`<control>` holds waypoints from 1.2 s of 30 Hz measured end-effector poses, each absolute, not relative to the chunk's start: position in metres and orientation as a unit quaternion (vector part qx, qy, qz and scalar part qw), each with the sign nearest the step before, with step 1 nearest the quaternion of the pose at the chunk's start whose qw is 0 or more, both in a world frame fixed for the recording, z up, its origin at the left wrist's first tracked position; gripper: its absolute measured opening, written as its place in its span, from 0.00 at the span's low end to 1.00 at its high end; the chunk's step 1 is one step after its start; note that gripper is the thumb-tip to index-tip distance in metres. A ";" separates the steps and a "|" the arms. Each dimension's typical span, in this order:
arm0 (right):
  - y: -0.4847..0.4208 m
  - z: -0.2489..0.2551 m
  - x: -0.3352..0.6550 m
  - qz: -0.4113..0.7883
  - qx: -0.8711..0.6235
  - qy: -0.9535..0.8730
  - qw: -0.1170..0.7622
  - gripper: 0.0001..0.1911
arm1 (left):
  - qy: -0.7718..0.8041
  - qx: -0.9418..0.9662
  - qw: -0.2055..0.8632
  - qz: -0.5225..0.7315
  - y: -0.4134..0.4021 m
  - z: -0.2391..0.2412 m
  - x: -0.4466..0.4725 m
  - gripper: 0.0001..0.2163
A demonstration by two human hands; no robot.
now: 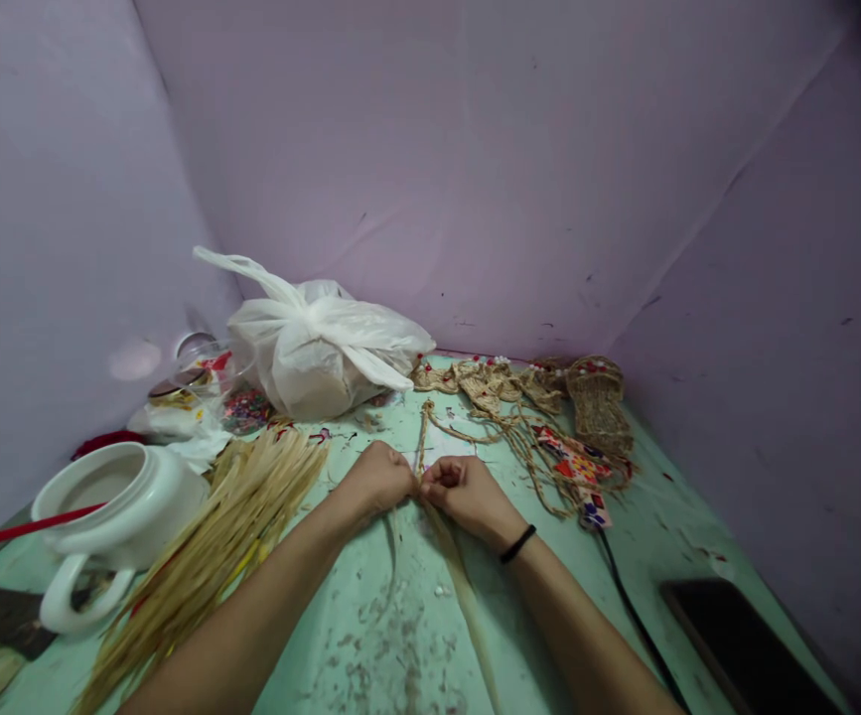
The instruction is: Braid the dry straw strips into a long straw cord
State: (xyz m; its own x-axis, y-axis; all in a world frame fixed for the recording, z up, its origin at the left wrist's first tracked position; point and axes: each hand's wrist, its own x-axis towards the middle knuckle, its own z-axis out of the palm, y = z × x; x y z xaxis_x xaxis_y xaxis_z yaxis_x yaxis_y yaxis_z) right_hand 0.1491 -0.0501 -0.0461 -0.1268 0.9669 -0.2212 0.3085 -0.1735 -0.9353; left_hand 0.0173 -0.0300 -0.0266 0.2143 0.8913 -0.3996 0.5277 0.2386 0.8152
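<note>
My left hand [375, 480] and my right hand [467, 495] meet at the middle of the green table [370, 636], both closed in a pinch on a braided straw cord [423, 434]. The finished braid runs away from my fingers toward the wall. Loose straw strands [467, 596] trail from my fingers back toward me. A black band sits on my right wrist.
A bundle of dry straw [214, 546] lies at the left beside a white pot [113, 511] with a red stick across it. A knotted white plastic bag [322, 348] stands behind. Woven straw pieces [598, 402] lie at the back right. A dark phone [743, 645] rests near right.
</note>
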 end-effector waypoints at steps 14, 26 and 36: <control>-0.077 -0.012 0.126 0.231 -0.695 -0.657 0.177 0.09 | 0.612 0.488 0.592 0.190 -0.036 -0.019 0.021 0.07; -0.057 -0.014 0.160 0.471 -0.656 -0.509 0.298 0.03 | 0.525 0.519 0.652 0.173 -0.026 -0.021 0.006 0.04; -0.061 -0.014 0.141 0.732 -0.516 -0.324 0.305 0.05 | 0.508 0.525 0.661 0.170 -0.025 -0.021 0.005 0.05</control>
